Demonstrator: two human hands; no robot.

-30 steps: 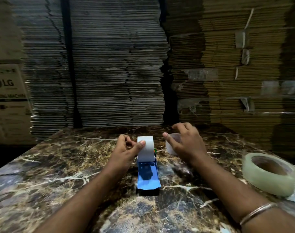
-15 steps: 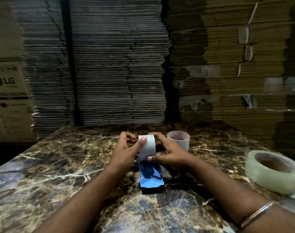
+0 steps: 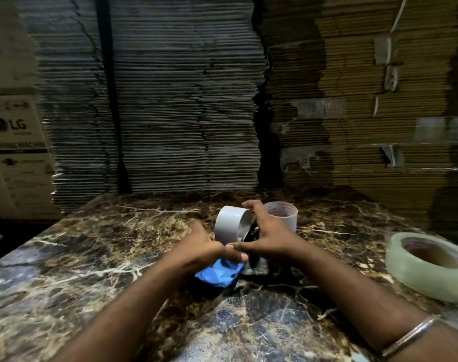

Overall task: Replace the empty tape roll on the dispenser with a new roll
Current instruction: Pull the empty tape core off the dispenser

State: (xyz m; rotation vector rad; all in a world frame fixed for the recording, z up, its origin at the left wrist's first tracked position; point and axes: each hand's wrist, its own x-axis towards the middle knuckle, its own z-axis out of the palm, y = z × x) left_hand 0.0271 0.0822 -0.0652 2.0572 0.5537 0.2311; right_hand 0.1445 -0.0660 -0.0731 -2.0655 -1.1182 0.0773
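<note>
1. Left hand (image 3: 204,253) is gripping the blue dispenser (image 3: 218,274), fingers closed round it.
2. Right hand (image 3: 268,237) is pinching the white roll (image 3: 232,226) on the dispenser (tilted, core partly hidden).
3. Empty core (image 3: 282,214) is standing just behind the right hand; new clear tape roll (image 3: 427,265) is lying well right on the marble table (image 3: 92,244).

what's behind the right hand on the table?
Behind the right hand stands an empty tape core, open end up. Its lower left side is covered by the hand; the inside looks empty.

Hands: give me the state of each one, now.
Left hand: closed around the blue dispenser.
Right hand: gripping at the white core on the dispenser, fingers curled.
</note>
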